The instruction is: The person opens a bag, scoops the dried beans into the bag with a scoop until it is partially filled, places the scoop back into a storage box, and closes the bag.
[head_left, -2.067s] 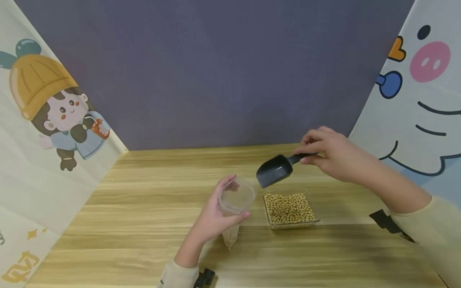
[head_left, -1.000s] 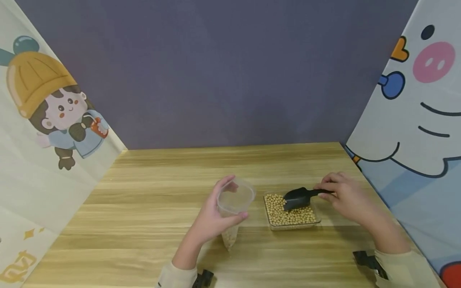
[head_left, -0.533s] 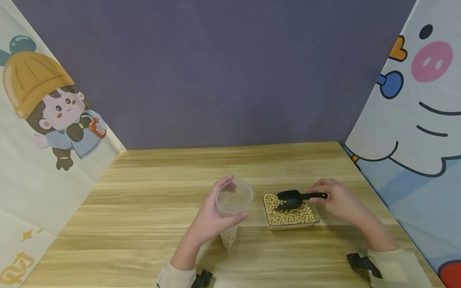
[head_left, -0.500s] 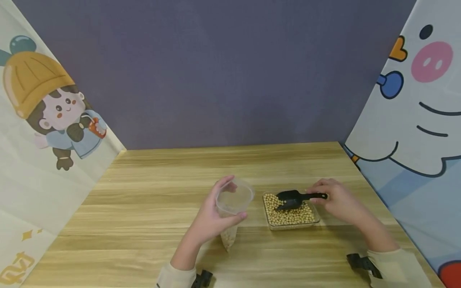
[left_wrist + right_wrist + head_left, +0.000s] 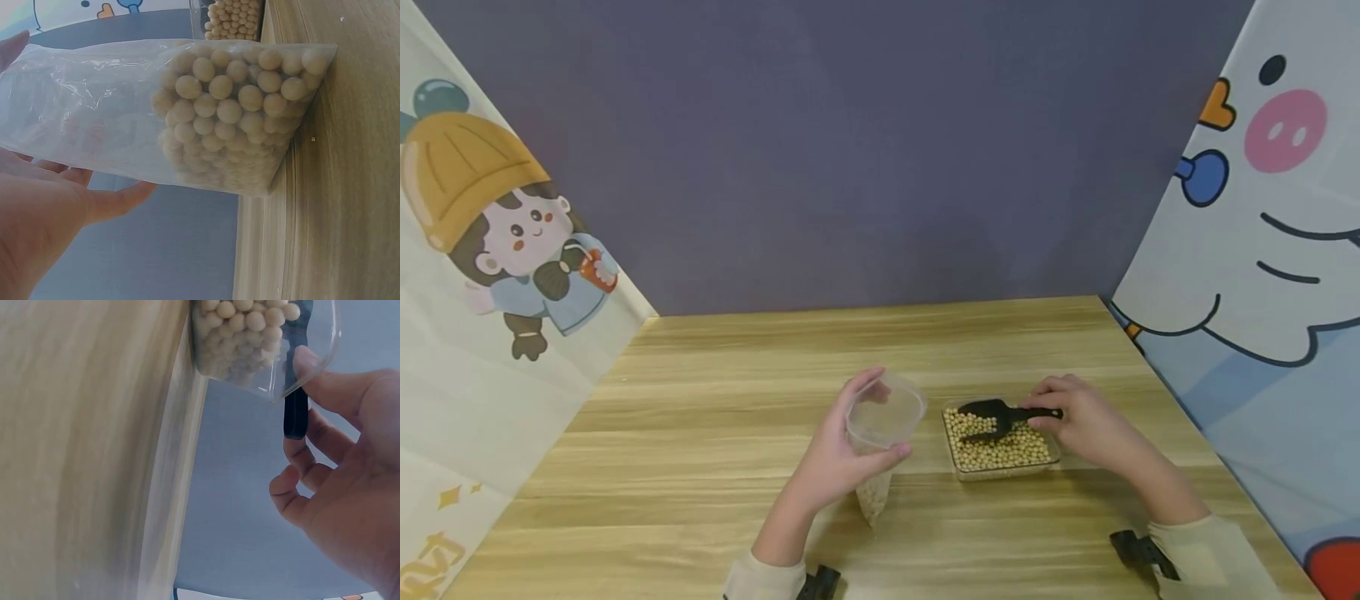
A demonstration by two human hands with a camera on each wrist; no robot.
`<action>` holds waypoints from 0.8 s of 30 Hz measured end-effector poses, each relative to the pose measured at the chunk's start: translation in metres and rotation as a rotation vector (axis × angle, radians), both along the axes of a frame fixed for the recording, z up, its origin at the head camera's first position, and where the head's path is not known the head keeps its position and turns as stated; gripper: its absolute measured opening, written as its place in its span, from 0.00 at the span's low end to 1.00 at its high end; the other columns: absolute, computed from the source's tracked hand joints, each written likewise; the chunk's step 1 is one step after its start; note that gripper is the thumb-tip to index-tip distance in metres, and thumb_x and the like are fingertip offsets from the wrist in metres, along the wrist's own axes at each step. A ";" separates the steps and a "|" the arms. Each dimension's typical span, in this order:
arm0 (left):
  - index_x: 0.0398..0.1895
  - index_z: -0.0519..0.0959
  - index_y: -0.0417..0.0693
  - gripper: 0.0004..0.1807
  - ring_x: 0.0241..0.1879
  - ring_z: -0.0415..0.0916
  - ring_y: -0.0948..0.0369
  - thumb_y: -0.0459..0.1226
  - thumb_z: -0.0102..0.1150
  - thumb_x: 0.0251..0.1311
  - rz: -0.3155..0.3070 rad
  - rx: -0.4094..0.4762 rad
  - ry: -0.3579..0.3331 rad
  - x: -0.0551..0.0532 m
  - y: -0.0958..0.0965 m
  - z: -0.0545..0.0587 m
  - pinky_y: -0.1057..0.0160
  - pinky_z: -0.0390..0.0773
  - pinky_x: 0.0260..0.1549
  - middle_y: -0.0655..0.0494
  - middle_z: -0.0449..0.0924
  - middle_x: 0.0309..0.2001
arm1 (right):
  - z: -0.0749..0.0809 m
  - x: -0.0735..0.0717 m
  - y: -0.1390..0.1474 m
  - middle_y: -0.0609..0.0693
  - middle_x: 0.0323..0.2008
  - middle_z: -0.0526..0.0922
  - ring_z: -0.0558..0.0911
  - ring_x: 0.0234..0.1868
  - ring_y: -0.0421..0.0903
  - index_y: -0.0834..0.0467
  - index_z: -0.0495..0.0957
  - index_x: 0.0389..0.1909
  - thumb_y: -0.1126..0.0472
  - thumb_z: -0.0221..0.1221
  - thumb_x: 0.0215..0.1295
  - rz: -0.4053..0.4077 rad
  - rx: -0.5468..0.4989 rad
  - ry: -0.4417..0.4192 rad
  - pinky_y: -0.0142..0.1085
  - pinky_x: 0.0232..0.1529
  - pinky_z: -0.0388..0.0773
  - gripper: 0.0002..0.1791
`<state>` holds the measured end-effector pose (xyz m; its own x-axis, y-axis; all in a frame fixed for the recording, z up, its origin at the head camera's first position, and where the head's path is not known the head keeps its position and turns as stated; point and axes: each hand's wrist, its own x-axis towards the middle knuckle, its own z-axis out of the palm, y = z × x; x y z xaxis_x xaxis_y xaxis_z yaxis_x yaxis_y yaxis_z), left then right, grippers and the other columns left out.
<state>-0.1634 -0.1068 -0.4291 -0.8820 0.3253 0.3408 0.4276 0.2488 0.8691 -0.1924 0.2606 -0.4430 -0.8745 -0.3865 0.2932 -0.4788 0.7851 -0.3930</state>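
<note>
- Gripping the black scoop (image 5: 1000, 418), the right hand (image 5: 1086, 423) is holding it in beans (image 5: 1000, 455).
- Left hand (image 5: 838, 458) is clasping the clear bag (image 5: 219, 119) left of the tub (image 5: 1009, 473).

scoop (image 5: 1006, 418) is plain black, soybeans (image 5: 996, 454) are pale tan-yellow. bag (image 5: 125, 112) is clear and colourless, same for the box (image 5: 1007, 473). counter (image 5: 700, 450) is yellowish woodgrain with browner streaks. back wall (image 5: 850, 167) is solid purple-grey. left panel's (image 5: 467, 400) cream with a mustard-hatted, blue-coated cartoon figure (image 5: 523, 242); right panel's (image 5: 1210, 250) white and light blue with a pink snout (image 5: 1287, 132).
</note>
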 end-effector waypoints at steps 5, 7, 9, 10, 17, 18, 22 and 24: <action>0.81 0.63 0.53 0.54 0.71 0.72 0.50 0.41 0.82 0.50 0.002 -0.001 -0.002 0.000 0.000 -0.001 0.31 0.68 0.73 0.51 0.76 0.69 | -0.001 -0.001 0.004 0.47 0.46 0.87 0.82 0.47 0.49 0.53 0.92 0.50 0.65 0.74 0.62 0.032 -0.025 -0.018 0.37 0.39 0.79 0.15; 0.81 0.62 0.52 0.54 0.71 0.72 0.49 0.41 0.82 0.50 0.003 -0.002 -0.004 0.000 0.001 0.000 0.31 0.68 0.73 0.51 0.76 0.69 | -0.001 -0.001 0.005 0.47 0.47 0.87 0.82 0.48 0.49 0.52 0.91 0.50 0.64 0.74 0.62 0.033 -0.025 -0.025 0.37 0.41 0.79 0.15; 0.81 0.62 0.52 0.54 0.71 0.72 0.49 0.41 0.82 0.50 0.004 -0.004 -0.005 0.000 0.001 0.000 0.30 0.67 0.73 0.51 0.76 0.68 | -0.001 -0.001 0.005 0.47 0.47 0.88 0.82 0.48 0.49 0.53 0.91 0.51 0.64 0.73 0.63 0.031 -0.030 -0.030 0.37 0.40 0.80 0.15; 0.81 0.63 0.53 0.54 0.71 0.72 0.49 0.40 0.82 0.50 0.005 -0.005 -0.005 0.000 0.001 0.000 0.30 0.67 0.73 0.51 0.76 0.68 | -0.001 -0.001 0.004 0.47 0.47 0.88 0.82 0.48 0.50 0.53 0.91 0.50 0.64 0.73 0.63 0.030 -0.032 -0.028 0.37 0.40 0.80 0.15; 0.80 0.64 0.58 0.53 0.71 0.71 0.49 0.40 0.82 0.50 0.004 0.000 -0.010 0.000 0.001 0.000 0.31 0.68 0.73 0.51 0.76 0.68 | -0.002 -0.002 0.007 0.48 0.49 0.88 0.83 0.51 0.52 0.51 0.91 0.51 0.61 0.73 0.64 0.054 -0.038 -0.047 0.41 0.45 0.82 0.14; 0.80 0.64 0.58 0.53 0.71 0.71 0.49 0.40 0.82 0.50 0.005 0.000 -0.013 0.000 0.001 0.000 0.31 0.68 0.72 0.51 0.76 0.68 | -0.002 -0.002 0.007 0.49 0.50 0.88 0.83 0.51 0.52 0.51 0.91 0.51 0.60 0.73 0.64 0.055 -0.041 -0.059 0.42 0.46 0.83 0.14; 0.80 0.64 0.61 0.53 0.71 0.71 0.48 0.40 0.82 0.51 0.006 -0.004 -0.016 0.000 0.001 0.000 0.31 0.70 0.71 0.51 0.76 0.69 | -0.003 -0.002 0.008 0.51 0.52 0.87 0.83 0.54 0.55 0.51 0.91 0.52 0.60 0.72 0.66 0.052 -0.065 -0.103 0.44 0.47 0.84 0.14; 0.80 0.64 0.61 0.52 0.71 0.71 0.49 0.40 0.82 0.51 0.005 -0.005 -0.010 0.000 0.001 0.000 0.31 0.69 0.72 0.51 0.76 0.69 | -0.004 -0.002 0.009 0.50 0.52 0.86 0.83 0.54 0.54 0.50 0.91 0.52 0.60 0.71 0.67 0.049 -0.080 -0.130 0.41 0.47 0.84 0.14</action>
<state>-0.1631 -0.1056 -0.4290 -0.8869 0.3227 0.3305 0.4177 0.2547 0.8722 -0.1945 0.2695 -0.4466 -0.8879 -0.4093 0.2102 -0.4565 0.7261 -0.5142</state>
